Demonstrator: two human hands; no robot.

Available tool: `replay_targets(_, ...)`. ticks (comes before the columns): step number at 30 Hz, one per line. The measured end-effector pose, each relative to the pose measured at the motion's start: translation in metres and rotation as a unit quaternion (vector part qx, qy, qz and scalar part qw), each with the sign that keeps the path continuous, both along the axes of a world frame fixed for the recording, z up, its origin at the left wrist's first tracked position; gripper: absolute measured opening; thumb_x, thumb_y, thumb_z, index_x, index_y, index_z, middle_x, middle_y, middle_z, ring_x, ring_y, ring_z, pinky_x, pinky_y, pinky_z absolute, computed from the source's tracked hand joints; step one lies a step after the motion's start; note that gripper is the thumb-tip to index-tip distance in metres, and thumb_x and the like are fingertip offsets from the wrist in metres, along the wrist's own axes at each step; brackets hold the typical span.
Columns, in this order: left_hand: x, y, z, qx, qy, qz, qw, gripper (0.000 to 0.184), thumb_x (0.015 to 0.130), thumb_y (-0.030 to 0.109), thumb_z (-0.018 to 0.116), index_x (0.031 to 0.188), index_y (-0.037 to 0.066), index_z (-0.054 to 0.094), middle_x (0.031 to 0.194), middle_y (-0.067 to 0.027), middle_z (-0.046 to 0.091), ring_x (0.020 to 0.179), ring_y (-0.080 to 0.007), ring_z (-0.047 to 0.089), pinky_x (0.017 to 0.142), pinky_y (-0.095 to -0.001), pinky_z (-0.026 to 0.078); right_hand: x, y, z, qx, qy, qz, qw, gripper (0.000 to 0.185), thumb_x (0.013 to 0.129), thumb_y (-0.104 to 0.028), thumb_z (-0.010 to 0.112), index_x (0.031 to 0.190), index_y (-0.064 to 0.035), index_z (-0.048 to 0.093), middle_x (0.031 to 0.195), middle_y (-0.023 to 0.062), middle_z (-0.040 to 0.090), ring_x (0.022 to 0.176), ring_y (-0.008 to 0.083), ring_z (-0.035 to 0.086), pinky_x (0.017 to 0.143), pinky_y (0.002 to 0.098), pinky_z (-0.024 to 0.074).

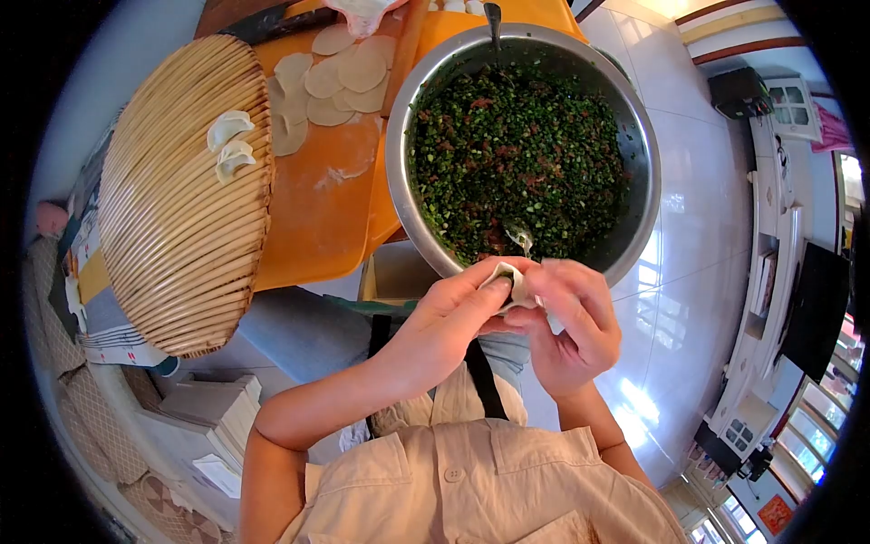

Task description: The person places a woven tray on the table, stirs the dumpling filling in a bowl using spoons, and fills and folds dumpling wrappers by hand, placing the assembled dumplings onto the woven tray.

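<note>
Just over the near rim of the metal bowl [642, 195], a folded dumpling [518, 285] with dark green filling showing inside sits between my hands. My left hand [453, 313] grips it, thumb pressing on the dough. From the other side, my right hand [575, 326] pinches the edge of its wrapper with bent fingers. Chopped green and reddish filling [517, 154] heaps the bowl. A shiny spoon [519, 238] lies at the near side of the filling, close to my fingers. Part of the dumpling is hidden by my fingers.
Left of the bowl, an orange table [317, 213] carries flat round wrappers [340, 82]. Two finished dumplings [232, 145] rest on a woven reed tray [181, 208]. A dark-handled knife [281, 24] lies at the back. Another spoon handle [493, 23] leans over the bowl's far rim.
</note>
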State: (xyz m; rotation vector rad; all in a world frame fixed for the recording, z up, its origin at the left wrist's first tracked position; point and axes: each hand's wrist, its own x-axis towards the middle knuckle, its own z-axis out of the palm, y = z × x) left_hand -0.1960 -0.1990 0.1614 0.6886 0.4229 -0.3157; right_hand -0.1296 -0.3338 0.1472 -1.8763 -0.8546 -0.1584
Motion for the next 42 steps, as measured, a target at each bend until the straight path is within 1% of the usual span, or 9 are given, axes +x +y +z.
replay_targets(3, 0.001, 0.002, -0.002, 0.027, -0.037, -0.038, 0.998, 0.036, 0.096, 0.015, 0.034, 0.128, -0.001, 0.039, 0.116, -0.0084, 0.052, 0.106, -0.0148, 0.052, 0.09, -0.031, 0.044, 0.001, 0.0, -0.001, -0.014, 0.034, 0.008, 0.999, 0.028, 0.062, -0.001, 0.074, 0.089, -0.0057, 0.067, 0.086, 0.0061, 0.063, 0.079, 0.0224, 0.061, 0.066, 0.0294, 0.0497)
replay_targets(6, 0.001, 0.004, -0.004, 0.08, -0.055, -0.083, 0.992, 0.038, 0.096, 0.016, 0.032, 0.129, -0.001, 0.037, 0.115, -0.0082, 0.053, 0.103, -0.0149, 0.053, 0.088, -0.031, 0.044, 0.001, -0.007, -0.003, -0.023, -0.031, 0.03, 0.999, 0.028, 0.063, 0.0, 0.073, 0.089, -0.0059, 0.067, 0.085, 0.0064, 0.063, 0.08, 0.0227, 0.061, 0.066, 0.029, 0.0502)
replay_targets(10, 0.001, 0.0, -0.001, 0.039, -0.02, -0.034, 0.998, 0.041, 0.095, 0.019, 0.03, 0.129, -0.002, 0.036, 0.113, -0.0088, 0.054, 0.099, -0.0145, 0.053, 0.084, -0.0306, 0.044, -0.003, -0.008, -0.004, -0.052, -0.119, -0.008, 0.991, 0.024, 0.064, 0.001, 0.072, 0.086, -0.0063, 0.067, 0.086, 0.0062, 0.064, 0.08, 0.0231, 0.062, 0.065, 0.0294, 0.0513)
replay_targets(17, -0.001, 0.006, -0.004, 0.088, -0.052, -0.083, 0.991, 0.043, 0.095, 0.025, 0.031, 0.129, -0.001, 0.036, 0.12, -0.0083, 0.048, 0.1, -0.0125, 0.05, 0.08, -0.0301, 0.042, 0.003, -0.001, 0.002, -0.033, 0.011, 0.014, 0.999, 0.027, 0.062, -0.004, 0.075, 0.088, -0.0056, 0.066, 0.085, 0.0062, 0.063, 0.083, 0.0239, 0.061, 0.069, 0.0305, 0.0499)
replay_targets(21, -0.001, 0.004, -0.004, 0.107, -0.049, -0.091, 0.989, 0.045, 0.095, 0.03, 0.028, 0.129, 0.001, 0.036, 0.118, -0.004, 0.048, 0.102, -0.011, 0.047, 0.079, -0.0267, 0.04, 0.007, -0.007, -0.005, 0.001, -0.005, 0.061, 0.998, 0.03, 0.06, -0.003, 0.076, 0.088, -0.0059, 0.066, 0.086, 0.0054, 0.063, 0.08, 0.0233, 0.06, 0.069, 0.0305, 0.0495)
replay_targets(30, -0.008, -0.009, -0.014, 0.116, -0.03, -0.092, 0.989, 0.079, 0.087, 0.066, 0.006, 0.129, 0.007, 0.036, 0.107, 0.002, 0.048, 0.09, -0.0078, 0.043, 0.074, -0.0228, 0.03, 0.007, 0.001, 0.004, -0.015, 0.021, 0.054, 0.998, 0.024, 0.058, -0.004, 0.077, 0.079, -0.0061, 0.066, 0.084, 0.0054, 0.063, 0.082, 0.0249, 0.061, 0.07, 0.0317, 0.0503)
replay_targets(33, -0.004, -0.007, -0.012, 0.097, -0.068, -0.073, 0.99, 0.069, 0.092, 0.058, 0.012, 0.125, 0.006, 0.042, 0.088, 0.0037, 0.046, 0.073, -0.0064, 0.034, 0.066, -0.0205, 0.03, 0.008, -0.007, -0.003, 0.011, 0.022, 0.086, 0.996, 0.026, 0.058, -0.005, 0.078, 0.082, -0.0053, 0.066, 0.087, 0.0062, 0.063, 0.084, 0.0257, 0.061, 0.071, 0.0315, 0.0511)
replay_targets(38, -0.006, -0.013, -0.012, 0.076, -0.039, -0.048, 0.995, 0.072, 0.092, 0.059, 0.01, 0.126, 0.005, 0.042, 0.088, 0.0029, 0.046, 0.073, -0.0061, 0.034, 0.066, -0.02, 0.029, 0.0, -0.01, -0.003, -0.01, -0.079, 0.028, 0.996, 0.03, 0.059, -0.007, 0.077, 0.086, -0.0028, 0.067, 0.089, 0.007, 0.064, 0.085, 0.0264, 0.062, 0.072, 0.0307, 0.0514)
replay_targets(42, -0.004, -0.013, -0.003, 0.061, -0.016, -0.027, 0.998, 0.074, 0.091, 0.06, 0.008, 0.127, 0.005, 0.043, 0.087, 0.0034, 0.044, 0.073, -0.0062, 0.035, 0.066, -0.0202, 0.03, 0.006, 0.0, 0.005, -0.039, -0.029, 0.063, 0.997, 0.032, 0.059, -0.008, 0.077, 0.088, -0.003, 0.067, 0.091, 0.0075, 0.064, 0.087, 0.0263, 0.061, 0.072, 0.0315, 0.0512)
